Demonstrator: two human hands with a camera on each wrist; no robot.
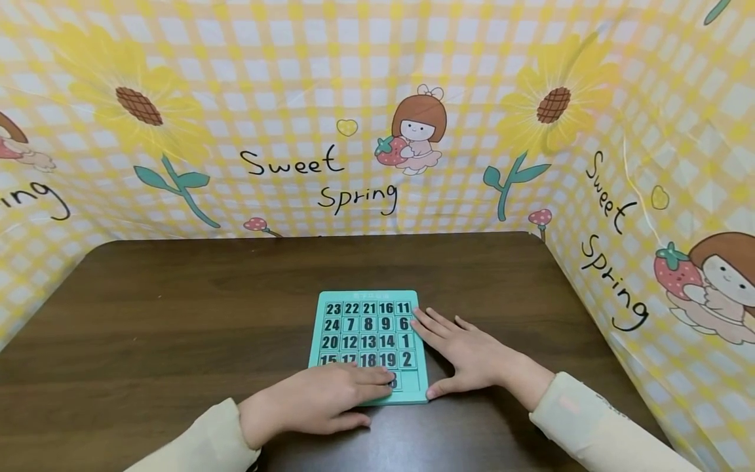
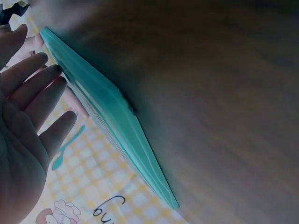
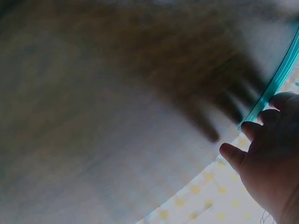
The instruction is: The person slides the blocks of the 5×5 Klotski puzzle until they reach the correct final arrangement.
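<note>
A teal number slide puzzle (image 1: 368,333) lies flat on the dark wooden table, its number tiles in rows under a teal frame. My left hand (image 1: 321,396) reaches over its lower left part with fingers extended, fingertips on the bottom row, hiding several tiles there. A bare slot shows at the puzzle's lower right corner. At the right side, my right hand (image 1: 466,354) rests with fingers spread, fingertips along the frame's right edge and thumb by the lower right corner. In the left wrist view, the straight fingers of the left hand (image 2: 28,112) lie beside the puzzle's edge (image 2: 107,107).
The brown wooden table (image 1: 177,328) extends around the puzzle on all sides. Behind it and at both sides hangs a yellow checked cloth (image 1: 283,98) printed with flowers, cartoon girls and lettering. Light sleeves (image 1: 596,419) cover both forearms.
</note>
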